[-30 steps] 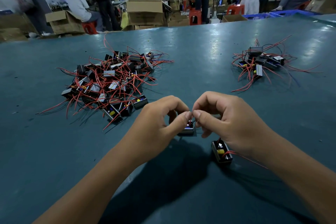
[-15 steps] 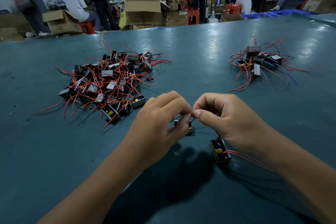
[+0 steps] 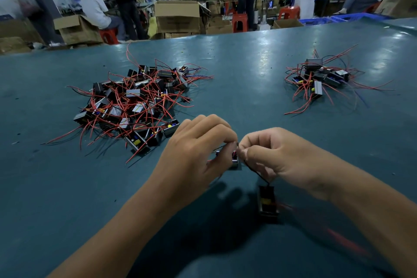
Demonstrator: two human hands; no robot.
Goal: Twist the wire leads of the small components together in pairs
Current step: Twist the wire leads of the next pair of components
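Observation:
My left hand (image 3: 194,156) and my right hand (image 3: 277,156) meet fingertip to fingertip above the green table (image 3: 225,63), pinching thin wire leads between thumb and forefinger. A small black component (image 3: 234,161) hangs just under the fingertips, partly hidden by my left hand. A second black component (image 3: 267,203) with a yellow part lies on the table below my right hand, joined to it by a thin black lead. Its red leads (image 3: 334,235) trail off to the right, blurred.
A large pile of black components with red leads (image 3: 137,104) lies at the left of the table. A smaller pile (image 3: 320,77) lies at the far right. Beyond the table's far edge stand cardboard boxes (image 3: 177,16), red stools and several people.
Both hands have stayed together at the leads and shifted slightly. The component on the table now lies turned more lengthwise, its red leads blurred with motion.

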